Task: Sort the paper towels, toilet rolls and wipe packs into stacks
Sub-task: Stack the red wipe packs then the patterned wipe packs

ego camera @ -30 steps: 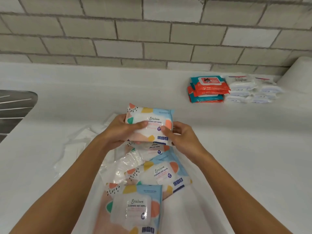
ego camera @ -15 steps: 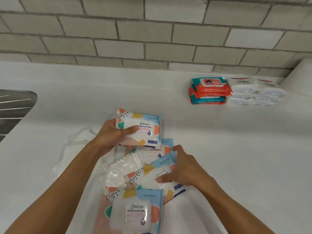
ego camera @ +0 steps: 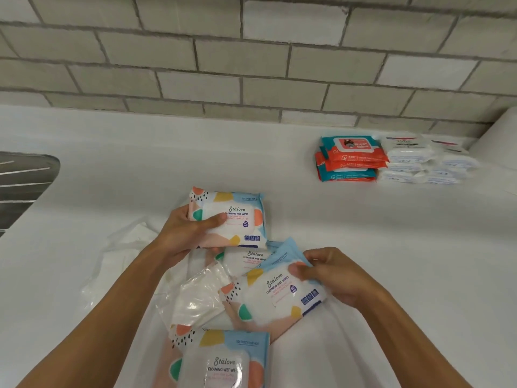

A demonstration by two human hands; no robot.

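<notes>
Pastel wipe pack (ego camera: 228, 218) gripped in the left hand (ego camera: 186, 233); right hand (ego camera: 333, 275) pinches another pack (ego camera: 275, 296), likely stacking next.

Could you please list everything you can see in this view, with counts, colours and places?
Stalove packs: four seen, pastel patterned; two held, one between them, one at the near edge.
Wrap: clear plastic, under and left of those packs.
Baby packs: one stack, red and teal, far right, at the back.
White packs: stacked, count unclear, right beside the baby packs.
Roll: one, white, right edge, cut off.
Metal surface: one, grey, left edge.
Counter: one, white, under everything.
Wall: grey brick, behind the counter.
Left hand: grips the farther held Stalove pack.
Right hand: pinches the nearer one's end.
</notes>
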